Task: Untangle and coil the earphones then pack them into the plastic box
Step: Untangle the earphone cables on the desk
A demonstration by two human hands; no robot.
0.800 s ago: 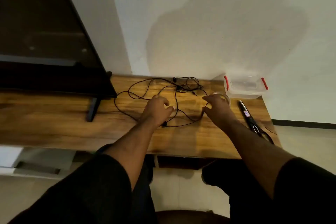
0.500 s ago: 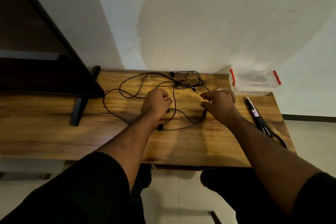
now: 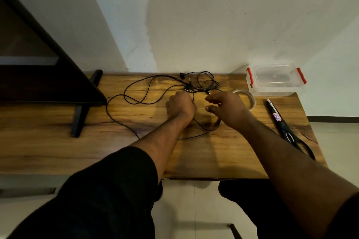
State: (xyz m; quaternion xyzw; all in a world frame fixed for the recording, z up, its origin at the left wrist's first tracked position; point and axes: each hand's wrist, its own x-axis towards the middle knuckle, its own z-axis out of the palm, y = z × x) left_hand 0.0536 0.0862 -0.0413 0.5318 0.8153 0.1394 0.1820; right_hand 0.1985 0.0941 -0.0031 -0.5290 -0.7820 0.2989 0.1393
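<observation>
Wooden worktop (image 3: 223, 153) against a pale wall; all places given relative to the box. Dark stand (image 3: 78, 120) far left of the box, its foot on the worktop. Box (image 3: 275, 79): clear plastic with red clips, at the far right corner, touching the wall, lid on. Scissors (image 3: 287, 128) near side of the box, lying lengthwise along the right edge, handles toward the viewer. Earphones (image 3: 147, 91): black cable spread loose to the left of the box, wide loops farthest left, a tangled knot with earbuds and plug nearest the box by the wall. Left hand (image 3: 179, 105) well left of the box, clenched round a strand of the earphones, knuckles up. Right hand (image 3: 228, 109) between left hand and box, fingers curled, thumb and forefinger close together over the cable; whether a strand is pinched cannot be told. Tape roll (image 3: 250, 99): clear, just beside the box on its near left, partly hidden behind the right hand.
</observation>
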